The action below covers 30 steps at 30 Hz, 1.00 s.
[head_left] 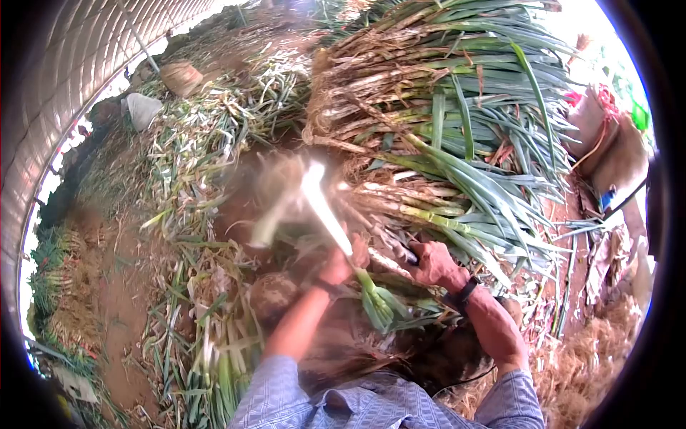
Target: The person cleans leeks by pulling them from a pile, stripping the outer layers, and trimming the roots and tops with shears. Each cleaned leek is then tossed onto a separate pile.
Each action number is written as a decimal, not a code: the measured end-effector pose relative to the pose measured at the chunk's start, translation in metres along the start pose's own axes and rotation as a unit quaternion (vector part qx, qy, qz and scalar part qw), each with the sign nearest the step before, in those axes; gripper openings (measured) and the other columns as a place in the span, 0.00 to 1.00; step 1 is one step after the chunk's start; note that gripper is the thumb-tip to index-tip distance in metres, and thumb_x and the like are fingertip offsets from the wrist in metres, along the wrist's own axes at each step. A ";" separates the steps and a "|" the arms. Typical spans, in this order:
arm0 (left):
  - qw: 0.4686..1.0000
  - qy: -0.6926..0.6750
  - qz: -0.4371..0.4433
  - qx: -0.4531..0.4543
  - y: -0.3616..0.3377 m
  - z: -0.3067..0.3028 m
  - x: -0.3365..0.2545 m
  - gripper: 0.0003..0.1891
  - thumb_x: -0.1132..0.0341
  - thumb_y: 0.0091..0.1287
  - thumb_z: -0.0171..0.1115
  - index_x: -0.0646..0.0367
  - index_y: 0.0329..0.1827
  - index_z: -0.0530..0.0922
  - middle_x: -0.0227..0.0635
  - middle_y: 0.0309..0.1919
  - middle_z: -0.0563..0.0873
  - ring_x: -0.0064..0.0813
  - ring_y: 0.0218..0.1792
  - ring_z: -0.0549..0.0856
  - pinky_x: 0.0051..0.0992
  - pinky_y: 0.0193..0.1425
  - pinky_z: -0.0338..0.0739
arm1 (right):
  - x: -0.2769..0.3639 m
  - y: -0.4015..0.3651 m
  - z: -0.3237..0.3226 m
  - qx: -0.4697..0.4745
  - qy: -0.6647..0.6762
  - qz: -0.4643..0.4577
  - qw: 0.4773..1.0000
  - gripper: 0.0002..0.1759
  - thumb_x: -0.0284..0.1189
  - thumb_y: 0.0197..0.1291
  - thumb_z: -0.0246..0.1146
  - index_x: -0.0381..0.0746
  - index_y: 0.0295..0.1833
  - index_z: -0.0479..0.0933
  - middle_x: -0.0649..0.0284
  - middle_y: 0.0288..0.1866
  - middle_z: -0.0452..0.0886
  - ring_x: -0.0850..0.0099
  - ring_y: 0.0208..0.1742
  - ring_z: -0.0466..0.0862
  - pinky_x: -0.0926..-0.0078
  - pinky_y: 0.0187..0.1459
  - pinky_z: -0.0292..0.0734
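Over at ten o'clock we see a white sack (143, 109) and, just past it toward eleven, a brown sack (181, 76). Both lie among the green trimmings (193, 164), and we cannot tell what is in them. Near the centre, our left hand (341, 263) is closed around a leek (325, 207). Its pale stalk points up toward twelve, blurred, and its green leaves hang toward six below the fist. Just beside that hand, at its three o'clock, our right hand (436, 263) lies on the near edge of the heap of leeks (443, 107) with its fingers curled over the stalks. Whether it grips one we cannot tell. At two o'clock, by the far right edge, further sacks (607, 143) sit with their contents hidden.
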<state>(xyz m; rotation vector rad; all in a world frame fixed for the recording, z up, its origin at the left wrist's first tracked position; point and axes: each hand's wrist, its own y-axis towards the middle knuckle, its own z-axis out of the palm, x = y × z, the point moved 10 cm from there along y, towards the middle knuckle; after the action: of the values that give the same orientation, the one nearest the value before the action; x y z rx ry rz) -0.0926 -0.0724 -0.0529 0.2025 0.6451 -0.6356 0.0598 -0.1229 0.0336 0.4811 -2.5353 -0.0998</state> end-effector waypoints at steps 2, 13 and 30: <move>0.999 0.020 -0.003 0.047 0.001 0.004 0.003 0.33 0.36 0.76 0.39 0.50 0.17 0.66 0.28 0.12 0.65 0.28 0.17 0.67 0.29 0.23 0.61 | 0.003 0.000 -0.001 0.007 0.010 0.004 1.000 0.17 0.43 0.58 0.64 0.38 0.32 0.79 0.48 0.23 0.80 0.46 0.28 0.81 0.51 0.33 0.75; 0.912 -0.039 0.183 -0.366 -0.040 -0.107 -0.080 0.31 0.29 0.70 0.42 0.45 0.21 0.64 0.22 0.13 0.62 0.24 0.14 0.62 0.28 0.20 0.60 | -0.071 -0.058 0.010 0.165 -0.058 0.100 0.980 0.23 0.51 0.55 0.66 0.39 0.34 0.84 0.48 0.26 0.83 0.47 0.31 0.83 0.52 0.34 0.77; 0.729 0.477 0.310 -0.381 -0.197 0.015 -0.433 0.29 0.33 0.74 0.40 0.50 0.33 0.72 0.21 0.18 0.73 0.14 0.15 0.72 0.18 0.14 0.66 | -0.137 -0.157 0.013 0.316 -0.057 0.265 0.909 0.25 0.53 0.57 0.64 0.43 0.46 0.85 0.53 0.37 0.87 0.55 0.38 0.86 0.59 0.44 0.80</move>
<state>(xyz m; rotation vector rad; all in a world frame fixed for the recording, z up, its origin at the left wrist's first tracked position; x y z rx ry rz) -0.4729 -0.0229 0.2287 -0.0607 1.6902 0.4987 0.2102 -0.2209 -0.0733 -0.0076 -2.6792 0.9400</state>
